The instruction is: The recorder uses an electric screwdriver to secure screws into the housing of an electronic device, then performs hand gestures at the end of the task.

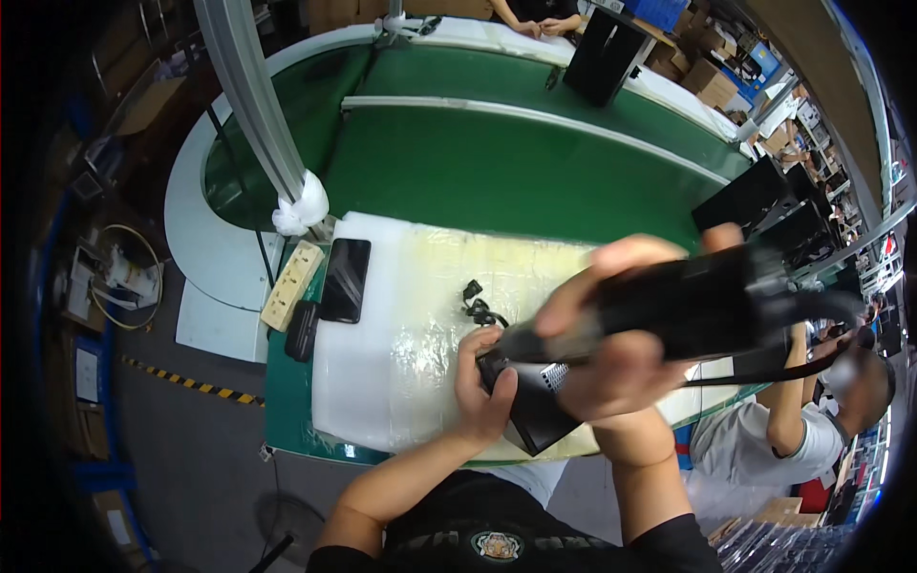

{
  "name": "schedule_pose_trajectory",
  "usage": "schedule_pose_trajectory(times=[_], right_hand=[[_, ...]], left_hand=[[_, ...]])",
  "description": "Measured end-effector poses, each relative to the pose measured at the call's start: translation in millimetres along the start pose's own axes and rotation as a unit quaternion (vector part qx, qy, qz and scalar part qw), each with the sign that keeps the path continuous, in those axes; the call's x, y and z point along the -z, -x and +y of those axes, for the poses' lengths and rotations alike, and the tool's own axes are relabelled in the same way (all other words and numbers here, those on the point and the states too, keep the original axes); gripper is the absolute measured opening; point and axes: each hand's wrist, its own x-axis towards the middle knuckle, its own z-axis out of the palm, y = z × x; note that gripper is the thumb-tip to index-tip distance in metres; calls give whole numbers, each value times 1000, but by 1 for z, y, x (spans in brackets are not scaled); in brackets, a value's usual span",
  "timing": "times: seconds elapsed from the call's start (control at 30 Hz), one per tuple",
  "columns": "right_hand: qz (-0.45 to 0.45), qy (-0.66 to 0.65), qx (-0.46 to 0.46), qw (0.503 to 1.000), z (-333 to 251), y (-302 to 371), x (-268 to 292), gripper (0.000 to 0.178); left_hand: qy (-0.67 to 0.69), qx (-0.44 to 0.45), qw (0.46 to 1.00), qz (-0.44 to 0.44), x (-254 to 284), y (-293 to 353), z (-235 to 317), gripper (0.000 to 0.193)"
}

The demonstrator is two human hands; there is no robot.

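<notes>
Both hands grip one black device (669, 306): left hand (482, 382) fingers curled, right hand (611, 353) clamped.

Factory assembly line: green conveyor belt (516, 172) beyond the hands, stacked cardboard boxes (712, 72) far behind, seated co-worker (764, 430) just right

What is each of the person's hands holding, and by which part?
The right hand grips a long black device around its middle. The left hand holds its lower black end.
</notes>
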Motion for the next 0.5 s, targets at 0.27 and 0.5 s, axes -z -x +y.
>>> schedule_pose_trajectory(times=[0.27, 0.5], right_hand=[[53, 54, 7, 997, -17, -22, 18, 67], [6, 56, -48, 997, -13, -8, 8, 79]], left_hand=[[-1, -4, 1000, -18, 0, -10, 18, 50], [-39, -39, 998, -16, -2, -11, 18, 39]])
